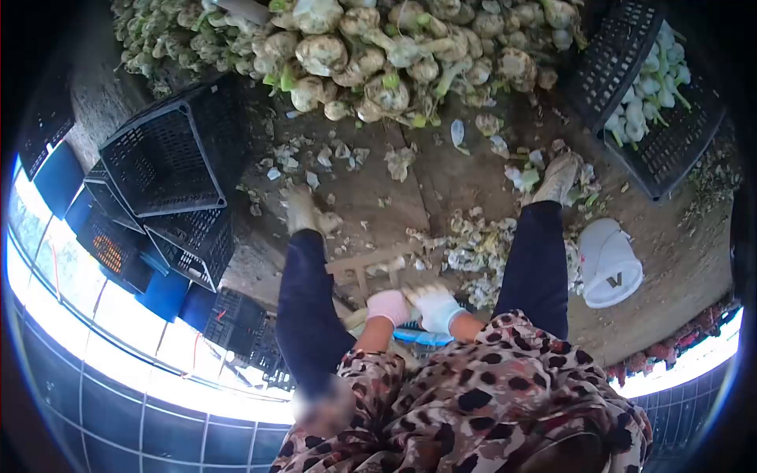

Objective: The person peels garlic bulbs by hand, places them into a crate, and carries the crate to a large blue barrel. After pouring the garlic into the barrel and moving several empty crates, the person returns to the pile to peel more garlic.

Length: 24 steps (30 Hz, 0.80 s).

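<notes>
My left hand [387, 304], in a glove with a pink cuff, is closed in front of my lap. Right beside it is my right hand [434, 307], in a whitish glove with a pale blue cuff. Its fingers are bent toward the left hand. Whatever the two hands grip is hidden by the gloves. Just ahead of them lies a wooden slatted frame [361, 272] on the ground. Something bright blue [424, 337] shows under my wrists. Peelings [471, 256] are scattered beside my right leg.
A large heap of bulbs with stalks, looking like garlic [386, 59], lies ahead. Black crates [162, 162] are stacked at left. Another crate [658, 162] at right holds cleaned white bulbs [650, 87]. A white bucket [609, 264] stands right of my right leg.
</notes>
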Motion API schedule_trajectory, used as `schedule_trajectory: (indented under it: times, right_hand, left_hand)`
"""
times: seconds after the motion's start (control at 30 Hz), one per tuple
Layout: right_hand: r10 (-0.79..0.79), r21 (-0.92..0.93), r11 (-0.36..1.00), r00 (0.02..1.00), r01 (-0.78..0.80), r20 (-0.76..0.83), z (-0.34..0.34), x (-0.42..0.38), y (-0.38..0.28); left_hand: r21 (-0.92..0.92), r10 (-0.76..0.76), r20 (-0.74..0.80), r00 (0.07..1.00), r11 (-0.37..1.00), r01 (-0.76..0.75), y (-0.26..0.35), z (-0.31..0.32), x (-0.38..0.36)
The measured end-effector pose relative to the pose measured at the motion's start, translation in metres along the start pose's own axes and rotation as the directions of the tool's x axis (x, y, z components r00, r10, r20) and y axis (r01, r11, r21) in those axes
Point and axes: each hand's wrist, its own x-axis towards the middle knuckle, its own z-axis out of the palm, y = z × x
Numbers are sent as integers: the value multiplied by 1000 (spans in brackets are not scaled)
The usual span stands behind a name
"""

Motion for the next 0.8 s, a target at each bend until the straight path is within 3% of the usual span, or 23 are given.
schedule_trajectory:
  times: [0.07, 0.17, 0.23, 0.27, 0.3, 0.4, 0.5, 0.6, 0.67, 0.73, 0.8]
  right_hand:
    - [-26, -85, 996, 982, 11, -185, -10, 21, -6]
    - [93, -42, 994, 989, -98, -111, -27, 91, -5]
    - [64, -46, 996, 974, -76, -217, -24, 143, 3]
    - [82, 7, 997, 973, -82, -214, -31, 161, 3]
    - [98, 37, 995, 983, -94, -155, -40, 179, 1]
    - [148, 75, 987, 982, -140, -113, -57, 212, 3]
    - [208, 106, 974, 974, -198, -92, -50, 212, 16]
    - [217, 66, 975, 971, -211, -99, -42, 220, 20]
    - [122, 11, 992, 984, -122, -129, -37, 227, 32]
    - [137, -46, 988, 967, -150, -215, -78, 218, 80]
    - [313, -29, 933, 851, -358, -421, -151, 155, 146]
  left_hand:
    - [-15, 2, -25, 1000, 1000, -2, -17, -11, 16]
    - [75, 40, -14, 999, 996, -38, -56, -43, 56]
    - [59, 72, -18, 997, 996, -71, -86, -61, 87]
    - [19, 126, -91, 988, 992, -125, -102, -65, 99]
    - [35, 98, -57, 994, 995, -96, -104, -95, 97]
    - [157, 204, 25, 979, 966, -205, -127, -128, 129]
    - [222, 316, 42, 948, 922, -317, -120, -128, 142]
    - [266, 305, 189, 933, 899, -347, -126, -126, 162]
    - [334, 372, 196, 907, 845, -418, -125, -126, 171]
    - [397, 431, 143, 891, 799, -451, -133, -117, 201]
    - [205, 622, 143, 770, 743, -637, -148, -120, 240]
